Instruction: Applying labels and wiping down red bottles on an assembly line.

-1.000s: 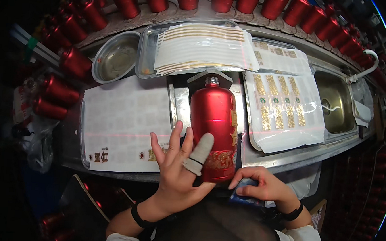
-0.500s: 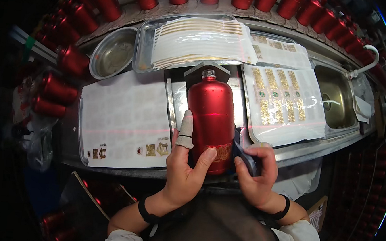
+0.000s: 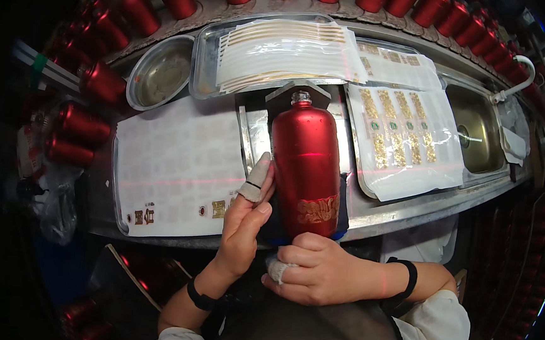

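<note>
A red bottle (image 3: 306, 153) with an uncapped glass-like neck lies in the middle, neck pointing away. A gold relief sticker (image 3: 318, 209) sits low on its upper face. My left hand (image 3: 245, 222), a pale cloth cot on one finger, is open along the bottle's left side, fingers stretched and thumb raised. Just below the bottle's base my right hand (image 3: 319, 271) is closed, with a pale finger cot showing among the curled fingers. Whatever it holds, if anything, is hidden. An angular metal rest (image 3: 281, 95) stands behind the neck, and a dark blue pad shows beneath the bottle.
On the left lies a white sheet (image 3: 179, 144) with a few gold stickers; a sheet of gold strips (image 3: 373, 177) lies on the right. Stacked sheets (image 3: 281, 50) fill the rear tray, beside a metal bowl (image 3: 159, 77). A sink (image 3: 476, 146) and rows of red bottles surround these.
My right hand has left the bottle's right side for its base; the dark flat piece it held no longer shows. My left thumb has come off the bottle, which now sits slightly right.
</note>
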Tool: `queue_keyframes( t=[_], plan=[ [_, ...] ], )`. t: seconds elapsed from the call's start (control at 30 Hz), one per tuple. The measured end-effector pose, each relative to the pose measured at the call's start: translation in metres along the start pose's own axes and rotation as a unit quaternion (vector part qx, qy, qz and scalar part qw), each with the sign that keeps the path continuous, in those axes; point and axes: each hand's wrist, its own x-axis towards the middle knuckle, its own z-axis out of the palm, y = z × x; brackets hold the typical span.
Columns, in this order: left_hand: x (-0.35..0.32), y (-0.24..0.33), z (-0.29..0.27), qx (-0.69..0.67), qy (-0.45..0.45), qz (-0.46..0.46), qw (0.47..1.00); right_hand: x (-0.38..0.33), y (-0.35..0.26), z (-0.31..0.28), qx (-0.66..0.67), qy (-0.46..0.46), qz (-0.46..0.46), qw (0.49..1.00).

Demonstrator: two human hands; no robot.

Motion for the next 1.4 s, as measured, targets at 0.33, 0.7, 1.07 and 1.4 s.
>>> queue_keyframes(
  t=[0.33, 0.7, 1.07, 1.4],
  plan=[
    [-0.002, 0.016, -0.002, 0.367, -0.121, 0.059, 0.92, -0.041, 0.023, -0.04, 0.002, 0.189, 0.189, 0.964],
    [-0.012, -0.021, 0.02, 0.322, 0.024, 0.068, 0.944, -0.071, 0.035, -0.031, 0.326, 0.418, 0.524, 0.667],
    [0.004, -0.011, 0.021, 0.044, 0.056, 0.007, 0.997, -0.047, 0.044, -0.01, 0.249, 0.196, 0.532, 0.785],
    [0.006, -0.011, 0.023, 0.045, 0.063, -0.016, 0.997, -0.064, 0.053, -0.014, 0.546, 0.259, 0.505, 0.616]
  ],
)
